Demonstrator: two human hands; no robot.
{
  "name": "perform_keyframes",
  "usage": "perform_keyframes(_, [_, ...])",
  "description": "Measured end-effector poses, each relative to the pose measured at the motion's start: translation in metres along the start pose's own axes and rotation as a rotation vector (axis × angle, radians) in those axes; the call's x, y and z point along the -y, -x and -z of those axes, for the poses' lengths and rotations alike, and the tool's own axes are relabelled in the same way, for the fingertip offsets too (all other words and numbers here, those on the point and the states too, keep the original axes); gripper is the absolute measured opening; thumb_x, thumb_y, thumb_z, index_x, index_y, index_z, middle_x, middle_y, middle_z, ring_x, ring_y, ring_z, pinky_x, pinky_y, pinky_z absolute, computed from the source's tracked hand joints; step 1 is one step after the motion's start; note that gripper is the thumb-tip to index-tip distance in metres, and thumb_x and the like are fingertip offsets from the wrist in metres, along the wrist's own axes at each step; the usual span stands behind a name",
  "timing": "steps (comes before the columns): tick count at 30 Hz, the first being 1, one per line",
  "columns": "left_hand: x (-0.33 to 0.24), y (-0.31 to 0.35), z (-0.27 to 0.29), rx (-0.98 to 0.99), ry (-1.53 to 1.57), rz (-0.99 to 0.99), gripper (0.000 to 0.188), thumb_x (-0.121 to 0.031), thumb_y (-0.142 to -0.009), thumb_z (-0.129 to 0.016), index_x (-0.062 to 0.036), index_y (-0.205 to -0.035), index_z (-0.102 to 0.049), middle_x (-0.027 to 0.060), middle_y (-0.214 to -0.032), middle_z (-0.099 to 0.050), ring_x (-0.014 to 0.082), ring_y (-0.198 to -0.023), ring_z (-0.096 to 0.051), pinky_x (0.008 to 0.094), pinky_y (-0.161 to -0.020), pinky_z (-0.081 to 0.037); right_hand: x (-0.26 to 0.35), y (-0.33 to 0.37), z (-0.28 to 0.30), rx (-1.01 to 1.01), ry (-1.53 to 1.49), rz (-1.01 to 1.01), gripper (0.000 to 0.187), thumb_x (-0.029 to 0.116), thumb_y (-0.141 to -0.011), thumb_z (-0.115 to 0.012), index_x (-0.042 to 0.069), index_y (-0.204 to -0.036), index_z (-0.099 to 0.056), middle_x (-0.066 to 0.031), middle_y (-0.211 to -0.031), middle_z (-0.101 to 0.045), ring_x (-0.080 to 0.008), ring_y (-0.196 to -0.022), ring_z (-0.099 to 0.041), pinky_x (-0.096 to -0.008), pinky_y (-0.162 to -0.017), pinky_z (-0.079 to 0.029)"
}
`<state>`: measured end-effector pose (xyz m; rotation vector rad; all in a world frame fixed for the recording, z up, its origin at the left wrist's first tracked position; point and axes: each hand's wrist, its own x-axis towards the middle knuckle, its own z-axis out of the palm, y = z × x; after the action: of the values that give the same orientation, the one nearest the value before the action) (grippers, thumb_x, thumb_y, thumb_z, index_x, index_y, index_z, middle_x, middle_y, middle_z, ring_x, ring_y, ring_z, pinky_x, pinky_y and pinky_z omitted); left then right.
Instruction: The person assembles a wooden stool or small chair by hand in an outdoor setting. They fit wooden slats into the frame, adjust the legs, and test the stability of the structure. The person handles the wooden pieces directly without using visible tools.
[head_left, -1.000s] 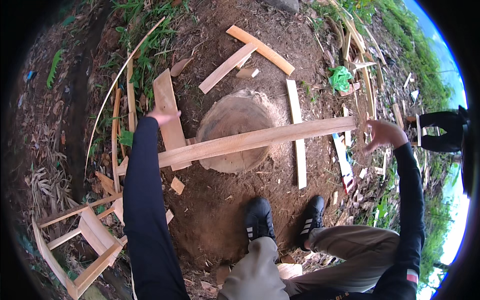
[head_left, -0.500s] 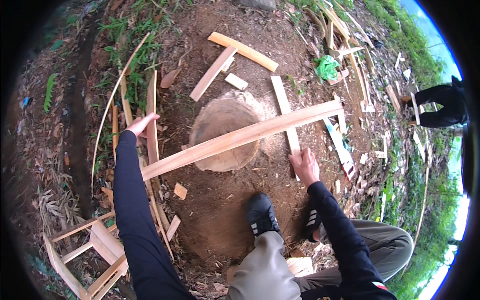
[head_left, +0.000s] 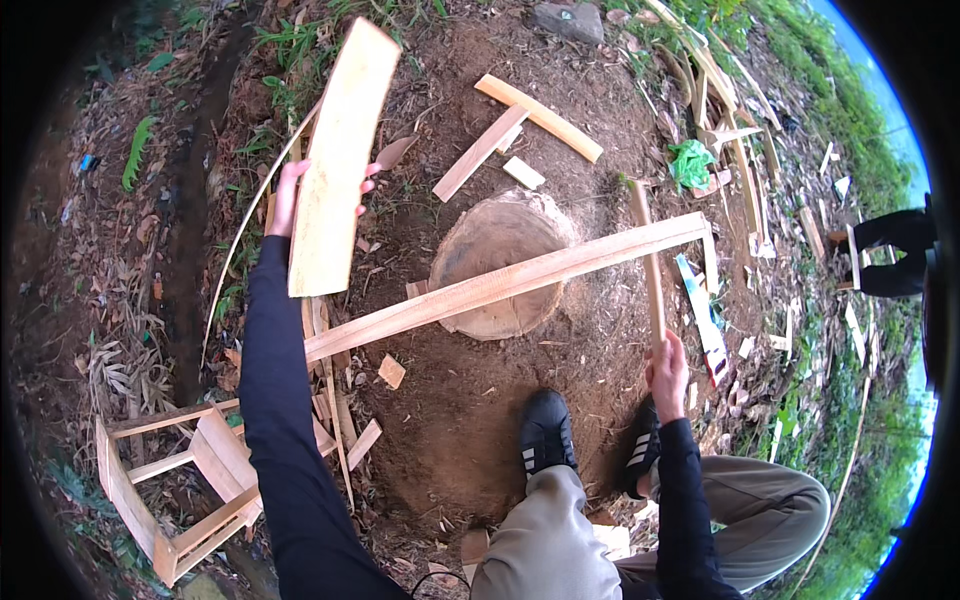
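My left hand (head_left: 289,197) grips a wide pale wooden board (head_left: 338,160) and holds it raised off the ground, tilted up and away from me. My right hand (head_left: 667,368) is closed on the near end of a narrow wooden stick (head_left: 647,258) that points away across the dirt. A long pale plank (head_left: 500,285) lies diagonally over a round tree stump (head_left: 502,262) between my two arms. My two black shoes (head_left: 545,432) stand on the bare soil below the stump.
A small wooden frame stool (head_left: 165,480) lies at lower left. Offcuts (head_left: 537,117) sit beyond the stump, with more slats and a green bag (head_left: 692,163) at upper right. Another person's dark-clad legs (head_left: 893,250) appear at the right rim. Leaf litter and grass ring the dirt patch.
My left hand has lifted the wide board off the ground and raised it. My right hand has closed on the narrow stick and drawn it nearer to me.
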<state>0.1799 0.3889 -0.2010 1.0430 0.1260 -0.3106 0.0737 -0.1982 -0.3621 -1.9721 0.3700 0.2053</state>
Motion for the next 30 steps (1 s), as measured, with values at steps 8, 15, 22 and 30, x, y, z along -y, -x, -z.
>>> perform_keyframes(8, [0.019,-0.055,-0.044,-0.067,-0.332,-0.001,0.082,-0.048,-0.083,-0.052,0.0016,-0.145,-0.033,0.0219,-0.138,-0.048,0.0258,-0.106,-0.061,0.0375,-0.082,-0.056,0.036,0.024,0.060,-0.072,-0.877,-0.180,0.043,0.048,-0.101,-0.042,0.010,-0.119,-0.050,-0.0039,-0.077,-0.056,-0.0119,-0.055,-0.050,-0.0257,-0.046,-0.039])
perform_keyframes(15, [0.055,-0.066,-0.034,-0.289,-1.471,-0.271,0.113,-0.041,-0.062,-0.086,-0.0058,-0.149,-0.023,0.0225,-0.149,-0.033,0.0353,-0.138,-0.035,0.0438,-0.114,-0.029,0.105,-0.007,0.106,-0.073,0.059,0.432,0.049,0.011,-0.092,-0.061,0.005,-0.138,-0.044,-0.0035,-0.104,-0.057,-0.0126,-0.088,-0.057,-0.0257,-0.076,-0.046])
perform_keyframes(22, [0.042,0.005,-0.056,-0.265,-0.851,-0.324,0.040,-0.033,-0.103,-0.044,-0.0023,-0.126,-0.056,0.0113,-0.120,-0.064,0.0181,-0.110,-0.061,0.0322,-0.095,-0.048,0.207,-0.043,0.074,0.248,0.480,0.817,0.050,0.002,-0.077,-0.068,0.007,-0.125,-0.060,-0.0135,-0.120,-0.055,-0.0297,-0.111,-0.056,-0.0422,-0.101,-0.043])
perform_keyframes(30, [0.125,0.074,-0.149,-0.213,-1.562,-0.446,0.068,-0.044,-0.078,-0.075,-0.0082,-0.132,-0.055,0.0121,-0.123,-0.057,0.0297,-0.116,-0.053,0.0411,-0.098,-0.045,0.233,-0.093,0.049,0.364,0.861,1.095,0.049,0.008,-0.078,-0.068,0.016,-0.126,-0.062,-0.0151,-0.132,-0.051,-0.0366,-0.121,-0.050,-0.0514,-0.113,-0.028])
